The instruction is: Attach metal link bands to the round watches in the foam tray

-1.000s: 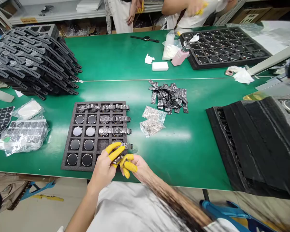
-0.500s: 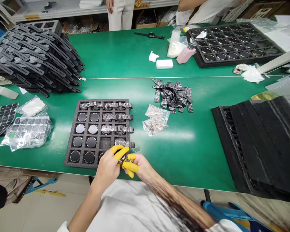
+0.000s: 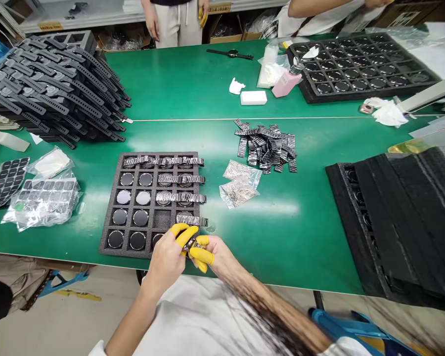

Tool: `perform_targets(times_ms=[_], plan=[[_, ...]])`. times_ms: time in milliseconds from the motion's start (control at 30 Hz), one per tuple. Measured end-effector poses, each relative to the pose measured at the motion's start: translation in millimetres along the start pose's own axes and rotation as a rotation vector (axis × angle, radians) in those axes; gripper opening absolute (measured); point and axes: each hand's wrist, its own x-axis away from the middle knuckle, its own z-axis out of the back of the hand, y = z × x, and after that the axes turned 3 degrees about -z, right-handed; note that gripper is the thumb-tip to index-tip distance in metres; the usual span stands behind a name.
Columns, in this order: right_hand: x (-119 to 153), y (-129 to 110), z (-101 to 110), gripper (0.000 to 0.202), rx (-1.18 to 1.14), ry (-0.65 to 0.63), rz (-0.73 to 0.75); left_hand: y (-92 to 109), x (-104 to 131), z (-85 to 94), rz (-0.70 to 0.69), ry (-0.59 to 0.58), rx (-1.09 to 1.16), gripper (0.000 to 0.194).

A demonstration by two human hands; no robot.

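Note:
My left hand [image 3: 169, 253], with yellow finger covers, is closed on a small dark watch [image 3: 189, 243]. My right hand [image 3: 211, 253] pinches the same watch from the right, its fingers partly hiding it. Both hands are over the front right corner of a grey foam tray [image 3: 109, 207]. Round watch faces lie in the tray's compartments, several with metal bands on the right side; one compartment in the fourth row holds no watch. Right of the tray lie small bags of silvery pins [image 3: 239, 192] and a heap of dark metal band pieces [image 3: 267, 146].
Stacked trays with black straps [image 3: 55, 89] stand at the left, near plastic packets [image 3: 44, 200]. A covered black tray [image 3: 404, 222] is at the right. Farther back are a pink bottle [image 3: 286, 81], another watch tray [image 3: 356, 64] and two people.
The person standing across the table has shifted left, and a yellow-covered hand now shows. The other person's arm has moved right. My hands hold nearly the same pose.

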Motion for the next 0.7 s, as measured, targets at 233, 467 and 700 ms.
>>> perform_targets(times_ms=[233, 467, 700], plan=[[0.8, 4.2, -5.8, 0.057, -0.092, 0.098, 0.050, 4.3, 0.1, 2.5, -0.036, 0.030, 0.048, 0.068], [2.6, 6.7, -13.3, 0.055, -0.167, 0.174, 0.067, 7.5, -2.2, 10.4, -0.143, 0.009, 0.191, 0.056], [5.5, 5.6, -15.5, 0.052, -0.110, 0.145, 0.055, 6.8, -1.5, 8.0, -0.137, 0.027, 0.274, 0.044]])
